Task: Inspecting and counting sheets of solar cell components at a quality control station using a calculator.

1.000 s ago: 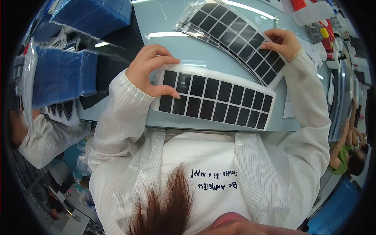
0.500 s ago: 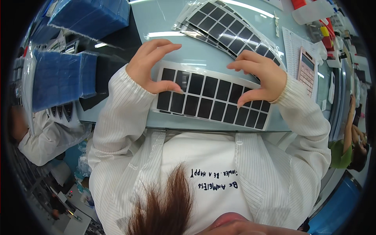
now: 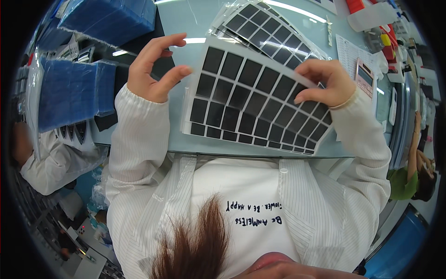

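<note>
My right hand [image 3: 331, 83] pinches the right part of a white sheet of black rectangular stickers [image 3: 238, 96], thumb on top and fingers at its far edge. The sheet is raised and tilted above more sticker sheets [image 3: 230, 135], whose dark rectangles show along the near side. To its left, my left hand [image 3: 151, 74] hovers open, thumb and fingers apart, touching nothing. Behind the raised sheet lies a fanned pile of similar sheets [image 3: 281, 35] in shiny clear film, partly covered by it.
Blue film-wrapped stacks [image 3: 76, 93] stand at the left. On the right are a pink calculator [image 3: 364, 76], a printed paper list [image 3: 346, 51] and a translucent bottle [image 3: 371, 18]. The glass table's edge [image 3: 260, 156] runs close to my body. Other people sit at both sides.
My right hand has taken hold of the top sheet and lifted it off the sheets below. My left hand has moved away to the left.
</note>
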Demonstrator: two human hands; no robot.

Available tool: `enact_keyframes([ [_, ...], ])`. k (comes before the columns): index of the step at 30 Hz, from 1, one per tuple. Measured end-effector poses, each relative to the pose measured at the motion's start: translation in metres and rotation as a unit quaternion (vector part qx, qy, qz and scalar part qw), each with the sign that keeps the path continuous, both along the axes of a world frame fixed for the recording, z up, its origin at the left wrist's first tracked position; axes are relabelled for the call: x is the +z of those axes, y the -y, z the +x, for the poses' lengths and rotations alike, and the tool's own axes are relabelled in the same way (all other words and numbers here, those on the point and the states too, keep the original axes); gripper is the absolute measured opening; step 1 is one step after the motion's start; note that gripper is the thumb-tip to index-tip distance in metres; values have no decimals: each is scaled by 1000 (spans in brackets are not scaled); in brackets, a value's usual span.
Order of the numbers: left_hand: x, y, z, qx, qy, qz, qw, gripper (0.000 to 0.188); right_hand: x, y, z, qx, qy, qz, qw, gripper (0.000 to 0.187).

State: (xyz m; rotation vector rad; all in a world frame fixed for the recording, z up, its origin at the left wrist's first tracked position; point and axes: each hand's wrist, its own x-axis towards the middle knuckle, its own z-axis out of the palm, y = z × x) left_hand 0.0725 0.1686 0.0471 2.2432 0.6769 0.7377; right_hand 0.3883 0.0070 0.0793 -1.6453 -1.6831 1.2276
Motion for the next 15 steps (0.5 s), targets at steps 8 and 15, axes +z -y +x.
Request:
enact_keyframes([
  [8, -8, 13, 10, -99, -92, 1, 991, 69, -24, -47, 92, -75, 18, 59, 995, 38],
  [15, -13, 14, 12, -135, -91, 18, 986, 61, -51, -49, 94, -134, 298, 146, 934, 50],
])
